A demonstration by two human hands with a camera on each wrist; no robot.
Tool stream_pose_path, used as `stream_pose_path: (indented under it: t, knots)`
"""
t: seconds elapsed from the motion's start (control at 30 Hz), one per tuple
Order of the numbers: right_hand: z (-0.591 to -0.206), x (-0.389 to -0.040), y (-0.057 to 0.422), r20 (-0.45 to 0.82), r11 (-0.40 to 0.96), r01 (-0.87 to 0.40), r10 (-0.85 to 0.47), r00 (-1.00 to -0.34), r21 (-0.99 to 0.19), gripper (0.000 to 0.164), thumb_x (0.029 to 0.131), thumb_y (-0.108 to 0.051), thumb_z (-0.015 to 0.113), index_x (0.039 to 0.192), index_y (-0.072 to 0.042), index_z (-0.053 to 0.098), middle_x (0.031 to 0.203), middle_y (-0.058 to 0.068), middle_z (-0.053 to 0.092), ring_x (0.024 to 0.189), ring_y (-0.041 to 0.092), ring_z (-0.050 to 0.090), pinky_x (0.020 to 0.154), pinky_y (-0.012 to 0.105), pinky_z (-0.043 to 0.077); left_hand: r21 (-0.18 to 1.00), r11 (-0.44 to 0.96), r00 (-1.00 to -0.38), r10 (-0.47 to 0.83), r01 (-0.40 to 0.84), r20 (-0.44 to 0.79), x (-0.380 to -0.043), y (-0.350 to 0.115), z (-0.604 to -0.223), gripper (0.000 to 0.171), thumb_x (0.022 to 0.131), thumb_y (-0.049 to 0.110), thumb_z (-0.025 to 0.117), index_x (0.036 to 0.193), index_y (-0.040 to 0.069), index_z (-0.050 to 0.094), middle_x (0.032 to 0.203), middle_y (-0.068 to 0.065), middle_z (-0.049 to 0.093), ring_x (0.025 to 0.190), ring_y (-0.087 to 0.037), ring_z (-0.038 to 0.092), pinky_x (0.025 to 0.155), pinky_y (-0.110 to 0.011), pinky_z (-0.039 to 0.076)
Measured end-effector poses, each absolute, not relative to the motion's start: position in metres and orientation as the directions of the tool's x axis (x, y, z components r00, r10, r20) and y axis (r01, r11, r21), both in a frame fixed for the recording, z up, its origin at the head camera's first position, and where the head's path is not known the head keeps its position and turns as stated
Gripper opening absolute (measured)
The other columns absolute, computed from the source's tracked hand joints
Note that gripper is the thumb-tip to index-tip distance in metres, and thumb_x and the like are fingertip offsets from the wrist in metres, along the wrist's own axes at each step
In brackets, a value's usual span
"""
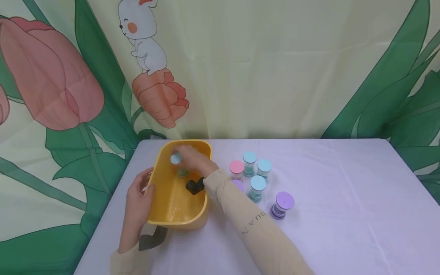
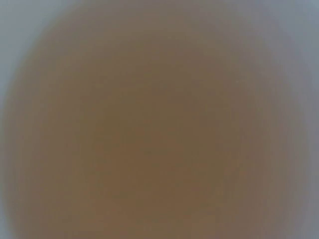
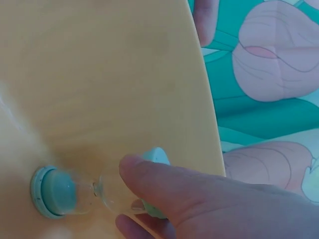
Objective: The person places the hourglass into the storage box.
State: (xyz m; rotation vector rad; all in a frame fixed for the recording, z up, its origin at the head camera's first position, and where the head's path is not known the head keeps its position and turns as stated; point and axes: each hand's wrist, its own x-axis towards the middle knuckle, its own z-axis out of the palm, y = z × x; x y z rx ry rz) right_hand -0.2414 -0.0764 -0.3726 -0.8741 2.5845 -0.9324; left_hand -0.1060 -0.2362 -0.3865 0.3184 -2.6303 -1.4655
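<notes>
My left hand (image 1: 139, 196) grips the left rim of a yellow plastic bin (image 1: 177, 204). Inside the bin's far end, my right hand (image 1: 194, 158) pinches the upper cap of a small hourglass (image 1: 176, 158) with light blue-green caps. In the right wrist view, the thumb and fingers of that hand (image 3: 194, 194) close around the top cap, while the lower bulb with teal sand (image 3: 62, 191) stands out toward the bin's floor. A fingertip of the left hand shows at the rim there. The left wrist view is only a brownish blur.
Right of the bin, several hourglasses stand on the white tablecloth: light blue ones (image 1: 258, 184), a pink one (image 1: 236, 168) and purple ones (image 1: 284, 201). One purple cap (image 1: 238, 186) is partly behind the right sleeve (image 1: 254, 217). A printed curtain (image 1: 261, 76) hangs behind the table.
</notes>
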Motion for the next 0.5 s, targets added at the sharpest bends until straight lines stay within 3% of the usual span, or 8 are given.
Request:
stream_pose_path:
  t: [0.13, 0.3, 0.5]
  knots:
    - [-0.3728, -0.2412, -0.0761, -0.02, 0.596, -0.466, -0.63, -0.777, -0.654, 0.04, 0.091, -0.013, 0.07, 0.129, -0.006, 0.059, 0.124, 0.005, 0.062, 0.11, 0.019, 0.054, 0.102, 0.024, 0.044, 0.846, 0.517, -0.97, -0.243, -0.133, -0.005, -0.1057, -0.2367, -0.3865, 0.046, 0.103, 0.016, 0.042, 0.149, 0.016, 0.042, 0.143, -0.011, 0.053, 0.121, -0.028, 0.055, 0.09, -0.031, 0.05]
    - [-0.3735, -0.2421, -0.0741, -0.013, 0.593, -0.47, -0.629, -0.777, -0.654, 0.04, 0.093, -0.016, 0.069, 0.13, -0.005, 0.057, 0.124, 0.006, 0.06, 0.109, 0.019, 0.054, 0.099, 0.024, 0.045, 0.85, 0.509, -0.97, -0.243, -0.135, -0.008, -0.1062, -0.2357, -0.3869, 0.046, 0.103, 0.014, 0.043, 0.149, 0.016, 0.042, 0.143, -0.011, 0.052, 0.122, -0.028, 0.055, 0.093, -0.033, 0.05]
    - [-0.3707, -0.2412, -0.0692, 0.034, 0.541, -0.476, -0.635, -0.771, -0.694, 0.047, 0.095, -0.016, 0.066, 0.139, -0.003, 0.053, 0.137, 0.009, 0.057, 0.122, 0.021, 0.052, 0.111, 0.028, 0.039, 0.868, 0.474, -0.97, -0.24, -0.152, -0.039, -0.1085, -0.235, -0.3873, 0.047, 0.102, 0.015, 0.042, 0.149, 0.017, 0.041, 0.144, -0.009, 0.051, 0.122, -0.028, 0.055, 0.098, -0.042, 0.05]
